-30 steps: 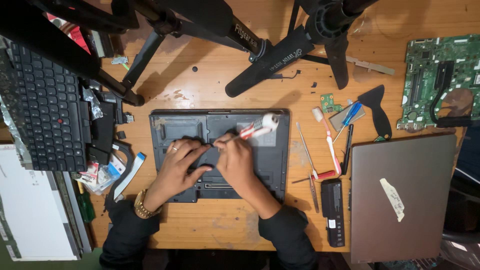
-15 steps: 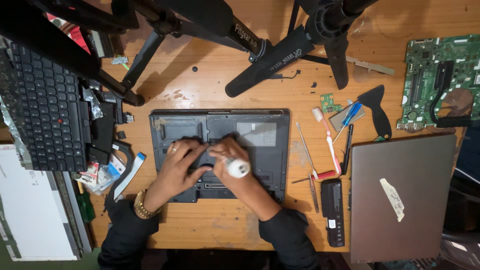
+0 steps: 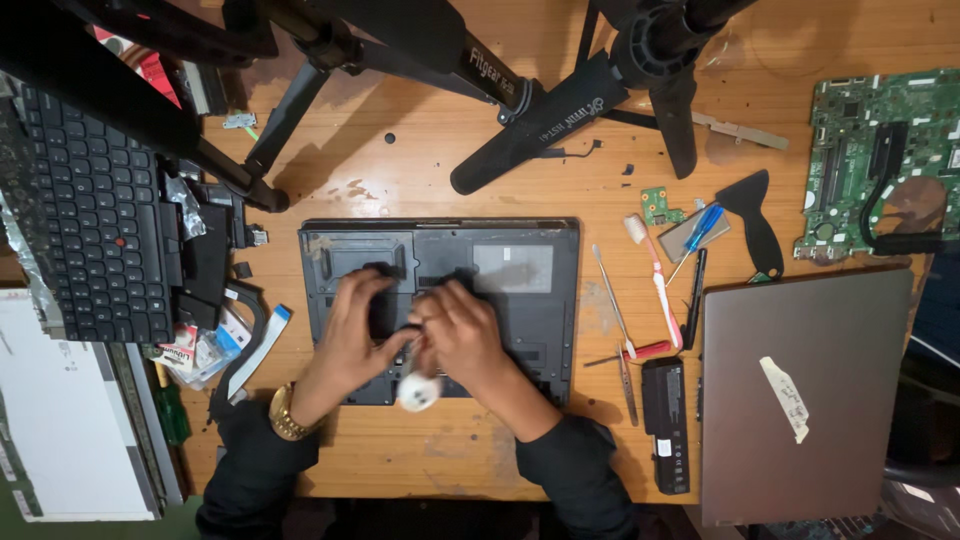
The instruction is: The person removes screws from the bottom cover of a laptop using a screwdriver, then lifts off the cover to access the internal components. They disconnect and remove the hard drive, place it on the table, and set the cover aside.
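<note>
Right hand (image 3: 468, 335): on the laptop base (image 3: 530, 300) – fingers closed around a small white thing (image 3: 418, 390) at its near edge.
Left hand (image 3: 352, 330): fingers bent, pressing the base beside the right.
Toothbrush (image 3: 652, 290): just right of the base.
Tripod legs (image 3: 520, 130): beyond the base.

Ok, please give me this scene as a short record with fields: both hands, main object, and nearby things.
left hand: rests on the dark laptop base, fingers bent
right hand: on the same base, holding a small white object; its kind is unclear
surface: wooden table
right of base: toothbrush, black battery, closed grey laptop
left of base: loose black keyboard
far right: green circuit board
</note>
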